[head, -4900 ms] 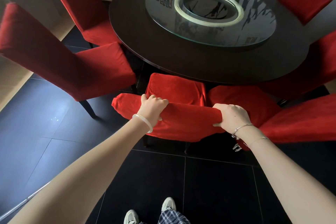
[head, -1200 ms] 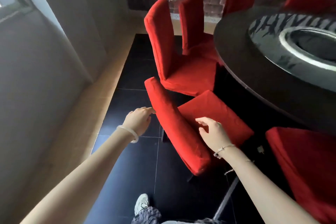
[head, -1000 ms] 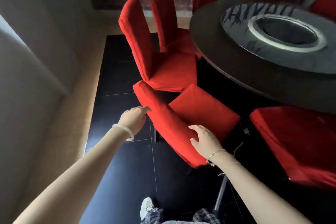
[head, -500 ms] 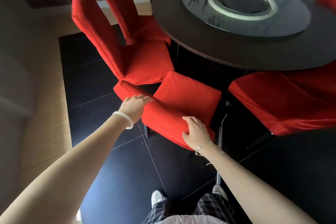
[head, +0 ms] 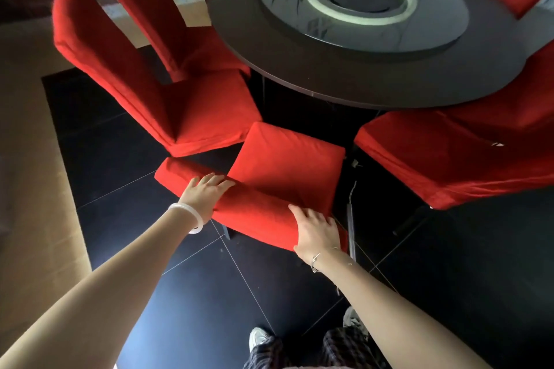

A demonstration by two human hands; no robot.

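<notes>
A red-covered chair stands in front of me, its seat [head: 287, 165] pointing toward the round dark table [head: 359, 87]. My left hand [head: 204, 193] rests on the left part of the chair's backrest top [head: 257, 213], fingers stretched out over the fabric. My right hand [head: 314, 229] lies flat on the right end of the same backrest, fingers spread. Neither thumb is visible. A white bangle is on my left wrist and a thin bracelet on my right.
A glass turntable [head: 362, 27] sits on the table. More red chairs stand close on the left [head: 168, 105] and right [head: 449, 159]. A thin metal rod [head: 350, 219] runs along the floor by the chair's right side. Black floor tiles [head: 209, 293] and my shoes [head: 257, 341] are below.
After gripping another chair earlier, I turned to this one. Over the last second both hands settled on its backrest, and the chair swung round to face the table.
</notes>
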